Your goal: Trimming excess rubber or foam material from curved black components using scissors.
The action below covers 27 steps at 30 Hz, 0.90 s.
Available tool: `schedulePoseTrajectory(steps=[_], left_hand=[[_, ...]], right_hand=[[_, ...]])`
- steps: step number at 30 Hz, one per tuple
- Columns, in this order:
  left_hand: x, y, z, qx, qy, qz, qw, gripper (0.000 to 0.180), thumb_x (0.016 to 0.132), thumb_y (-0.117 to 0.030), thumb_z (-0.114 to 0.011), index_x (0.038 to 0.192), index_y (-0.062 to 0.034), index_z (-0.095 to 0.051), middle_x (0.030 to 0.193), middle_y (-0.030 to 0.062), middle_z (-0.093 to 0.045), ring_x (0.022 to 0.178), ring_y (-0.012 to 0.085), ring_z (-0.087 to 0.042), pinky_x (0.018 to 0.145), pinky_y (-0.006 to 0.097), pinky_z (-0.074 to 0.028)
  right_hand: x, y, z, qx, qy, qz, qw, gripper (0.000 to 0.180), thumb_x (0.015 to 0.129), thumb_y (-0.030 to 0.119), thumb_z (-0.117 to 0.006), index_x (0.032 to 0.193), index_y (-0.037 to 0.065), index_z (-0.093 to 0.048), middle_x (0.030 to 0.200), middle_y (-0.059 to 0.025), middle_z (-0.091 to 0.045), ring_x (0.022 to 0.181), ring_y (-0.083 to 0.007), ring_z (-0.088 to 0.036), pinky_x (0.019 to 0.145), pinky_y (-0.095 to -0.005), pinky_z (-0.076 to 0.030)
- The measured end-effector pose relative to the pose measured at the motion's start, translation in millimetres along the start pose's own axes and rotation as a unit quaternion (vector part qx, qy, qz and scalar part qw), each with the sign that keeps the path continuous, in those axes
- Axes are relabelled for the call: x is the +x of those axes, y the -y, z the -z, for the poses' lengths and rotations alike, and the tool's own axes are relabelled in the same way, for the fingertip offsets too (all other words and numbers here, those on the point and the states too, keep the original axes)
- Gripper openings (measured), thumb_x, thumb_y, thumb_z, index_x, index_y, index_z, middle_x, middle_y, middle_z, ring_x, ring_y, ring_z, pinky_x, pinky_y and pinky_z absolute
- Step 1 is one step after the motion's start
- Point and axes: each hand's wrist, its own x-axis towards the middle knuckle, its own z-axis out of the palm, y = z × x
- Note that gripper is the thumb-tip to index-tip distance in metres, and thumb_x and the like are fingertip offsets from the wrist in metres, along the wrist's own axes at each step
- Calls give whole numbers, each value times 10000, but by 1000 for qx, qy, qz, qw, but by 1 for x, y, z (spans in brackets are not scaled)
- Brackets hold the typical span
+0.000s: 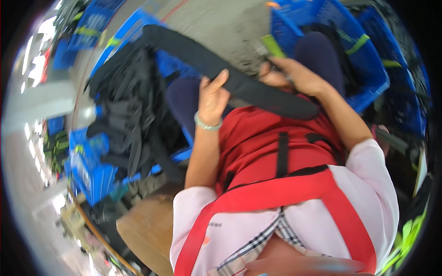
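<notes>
A long black padded strap (244,85) lies slantwise across my lap, its rounded end on my red apron (262,133). My left hand (214,97), with a pale bangle at the wrist, is closed on the near edge of this strap around its middle. Just beyond the rounded end, my right hand (294,76) is curled, with a small dark object partly showing at its fingers. Blur hides what that object is. The strap's far end reaches over a heap of black straps (133,106) in a blue crate at my left.
That blue crate (133,23) stands against my left knee. Another blue crate (373,87) with black pieces inside is at my right, with more crates beside it. Smaller blue bins (94,181) sit farther left, near a brown seat or box (147,227).
</notes>
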Motion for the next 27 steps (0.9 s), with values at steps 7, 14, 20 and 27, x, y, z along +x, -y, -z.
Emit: schedulePoseTrajectory(steps=[7, 14, 20, 27], left_hand=[[24, 18, -71, 19, 76, 24, 997, 427, 1000, -202, -496, 1377, -25, -403, 1198, 110, -581, 1090, 227, -575, 929, 370, -478], [28, 24, -9, 106, 48, 88, 989, 325, 962, -137, -560, 1265, -20, -540, 1146, 108, -606, 976, 208, -612, 842, 331, -506], [37, 46, -22, 118, 59, 110, 985, 289, 956, -102, -558, 1232, -17, -560, 1104, 91, -615, 933, 182, -612, 810, 308, -507], [30, 37, -10, 179, 5, 97, 979, 268, 942, -69, -571, 1203, -7, -578, 1072, 91, -628, 882, 166, -625, 774, 288, -513]], right_hand=[[-41, 6, 34, -79, -151, 79, 982, 225, 797, 18, -707, 942, 45, -537, 848, 35, -528, 771, -36, -463, 657, -185, -368], [-72, 12, 177, 233, -378, 188, 876, 173, 839, 145, -705, 964, 61, -620, 873, -56, -663, 780, -150, -658, 713, -274, -547], [-27, -151, 299, 242, -500, 193, 809, 159, 877, 156, -677, 934, 14, -635, 860, -109, -677, 711, -184, -646, 661, -306, -530], [5, -172, 228, 161, -534, 92, 825, 226, 822, 205, -749, 857, 60, -579, 725, -18, -604, 584, -82, -536, 536, -233, -440]])
